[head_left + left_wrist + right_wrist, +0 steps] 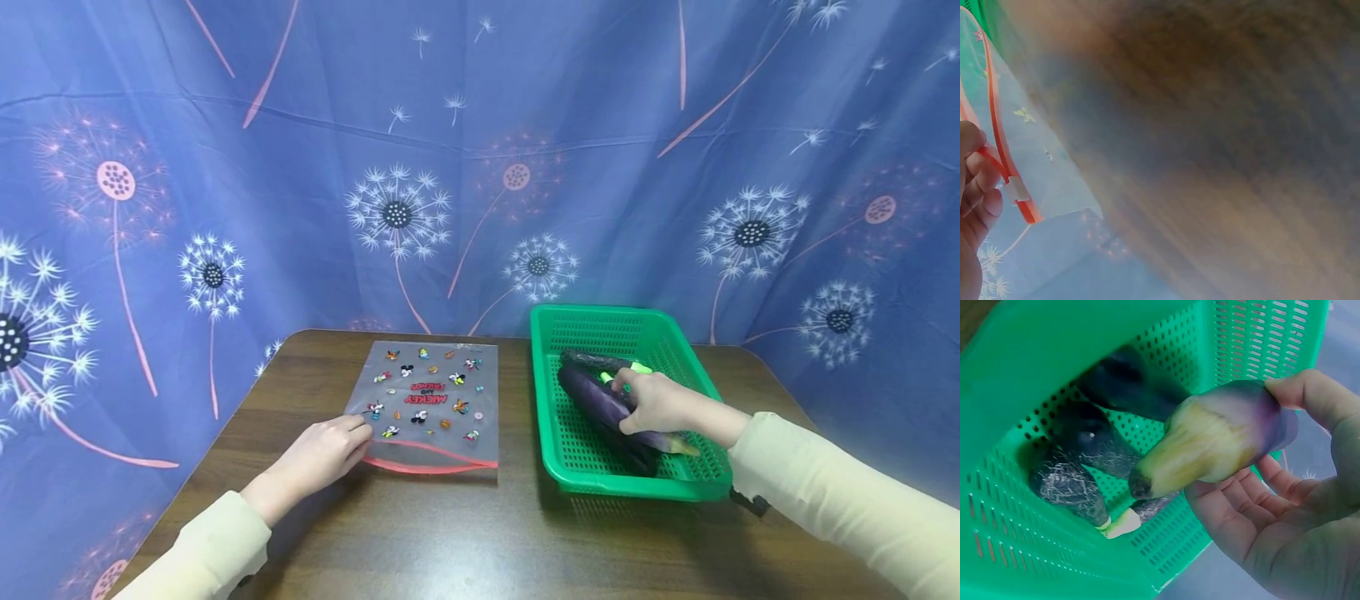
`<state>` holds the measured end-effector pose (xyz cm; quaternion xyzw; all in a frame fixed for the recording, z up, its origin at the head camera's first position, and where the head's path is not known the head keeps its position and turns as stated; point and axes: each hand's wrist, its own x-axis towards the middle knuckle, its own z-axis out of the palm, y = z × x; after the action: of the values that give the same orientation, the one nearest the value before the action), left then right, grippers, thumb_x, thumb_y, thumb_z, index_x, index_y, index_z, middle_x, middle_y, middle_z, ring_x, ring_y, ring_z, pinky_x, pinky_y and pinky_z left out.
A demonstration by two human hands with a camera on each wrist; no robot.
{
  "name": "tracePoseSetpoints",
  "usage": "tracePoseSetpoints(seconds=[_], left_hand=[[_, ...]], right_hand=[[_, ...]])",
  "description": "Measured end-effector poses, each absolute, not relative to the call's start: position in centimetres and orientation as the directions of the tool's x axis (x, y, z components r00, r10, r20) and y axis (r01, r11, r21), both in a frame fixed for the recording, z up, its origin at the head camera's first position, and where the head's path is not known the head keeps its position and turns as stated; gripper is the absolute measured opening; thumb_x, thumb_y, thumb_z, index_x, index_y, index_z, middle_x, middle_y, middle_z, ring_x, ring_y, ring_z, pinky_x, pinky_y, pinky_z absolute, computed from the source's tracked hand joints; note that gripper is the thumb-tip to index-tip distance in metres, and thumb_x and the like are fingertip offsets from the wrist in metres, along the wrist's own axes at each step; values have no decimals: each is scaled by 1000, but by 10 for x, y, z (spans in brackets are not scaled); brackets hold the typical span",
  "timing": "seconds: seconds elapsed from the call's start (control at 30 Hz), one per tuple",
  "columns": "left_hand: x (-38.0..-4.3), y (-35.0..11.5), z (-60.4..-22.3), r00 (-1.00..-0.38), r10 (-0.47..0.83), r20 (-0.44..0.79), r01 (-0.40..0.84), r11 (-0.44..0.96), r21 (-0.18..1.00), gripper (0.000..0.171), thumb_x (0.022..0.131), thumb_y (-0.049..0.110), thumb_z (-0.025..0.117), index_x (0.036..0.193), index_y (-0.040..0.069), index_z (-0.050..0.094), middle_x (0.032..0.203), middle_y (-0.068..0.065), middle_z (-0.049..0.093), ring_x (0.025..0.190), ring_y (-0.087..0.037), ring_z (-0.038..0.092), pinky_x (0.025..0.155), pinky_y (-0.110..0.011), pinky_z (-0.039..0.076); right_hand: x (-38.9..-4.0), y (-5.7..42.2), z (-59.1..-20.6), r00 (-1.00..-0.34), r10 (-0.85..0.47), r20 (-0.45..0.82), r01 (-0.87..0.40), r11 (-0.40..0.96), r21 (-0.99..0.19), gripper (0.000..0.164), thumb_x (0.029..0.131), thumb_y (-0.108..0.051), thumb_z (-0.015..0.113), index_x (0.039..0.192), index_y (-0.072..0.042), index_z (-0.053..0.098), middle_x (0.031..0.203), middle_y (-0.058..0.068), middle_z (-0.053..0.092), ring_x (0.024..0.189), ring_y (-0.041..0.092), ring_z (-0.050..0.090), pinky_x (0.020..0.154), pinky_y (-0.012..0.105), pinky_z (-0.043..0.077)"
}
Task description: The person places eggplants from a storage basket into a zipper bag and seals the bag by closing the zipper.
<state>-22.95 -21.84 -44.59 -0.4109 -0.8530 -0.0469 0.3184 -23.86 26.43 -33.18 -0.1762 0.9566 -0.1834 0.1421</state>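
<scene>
With my left hand (326,454) I pinch the left end of the red zip strip (435,469) on a clear bag (483,400) printed with cartoon figures. The bag lies on the table with its mouth slightly parted; a white slider (1017,189) sits near my fingers. Inside the green basket (550,433), my right hand (663,406) grips a purple eggplant (1260,419), thumb on one side and fingers on the other. Its yellowish stem end faces the wrist camera. Below it lie several dark vegetables (1069,487), some with pale green ends.
The brown wooden table (420,533) runs up to a blue dandelion-print cloth (300,192) behind it. The basket stands to the right of the bag, with a strip of table between them. Its raised perforated walls surround the vegetables.
</scene>
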Motion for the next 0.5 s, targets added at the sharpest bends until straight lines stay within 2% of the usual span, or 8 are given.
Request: tracePoseSetpoints(seconds=[0.13,0.3,0.5], left_hand=[[-231,-218,-441,-472,668,576,725,666,-178,17,74,9,68,73,14,52,69,5,47,58,-13,50,52,-31,45],[-233,-216,-435,-455,670,587,730,658,-185,14,74,9,69,78,13,56,76,3,55,65,-15,57,56,-34,49],[-236,-212,-425,-447,678,584,725,657,-208,15,73,7,69,78,13,56,75,3,54,64,-15,56,55,-33,48]], right_hand=[[-239,262,-325,-895,-399,-200,-300,870,-392,51,75,-13,69,118,-1,46,60,-3,36,49,11,28,48,27,26],[-238,260,-315,-892,-407,-196,-310,867,-390,51,75,-14,69,118,0,47,65,-1,41,51,11,31,50,27,27],[-239,252,-301,-888,-416,-194,-313,858,-408,52,76,-17,71,120,0,47,79,6,52,58,14,42,53,29,35]])
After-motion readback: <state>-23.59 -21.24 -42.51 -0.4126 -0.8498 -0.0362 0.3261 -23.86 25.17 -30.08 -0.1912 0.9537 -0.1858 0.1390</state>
